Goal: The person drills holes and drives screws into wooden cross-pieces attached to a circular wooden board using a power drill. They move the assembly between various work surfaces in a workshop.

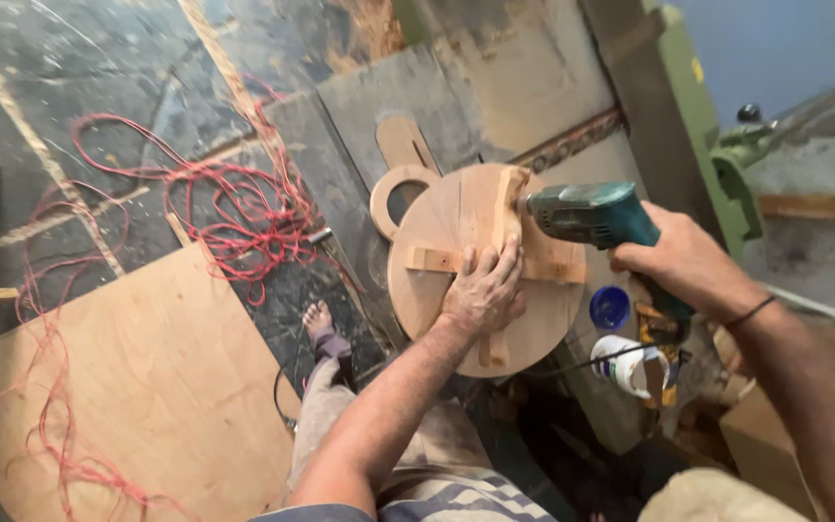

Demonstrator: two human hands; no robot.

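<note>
Pressing down on a round, pale wooden disc (456,280), the left hand (483,288) was laid flat with its fingers spread, gripping nothing. The disc was seen resting on a worn grey workbench top (495,87), near its front edge. Two thin wooden strips (437,259) were crossed over the face of the disc, and a curved, upright wooden piece (507,208) was set against it just above the fingertips. A ring-shaped wooden offcut with a long tab (400,179) was lying partly under the disc's upper left edge.

The right hand (683,261) was closed around the grip of a teal-green electric power tool (596,215), whose nose was held against the curved piece. The tool's working tip was hidden behind that piece, so its kind could not be made out. A black cord was seen trailing below the disc.

Just right of the disc, a blue round cap (610,307) and a white plastic bottle (625,365) were partly covered by the right forearm. A green machine frame (693,116) was cut off at the top edge. On the dark floor, a tangle of red cable (234,208) was spread beside a large plywood sheet (147,387). A bare foot (321,324) was visible between sheet and bench.
</note>
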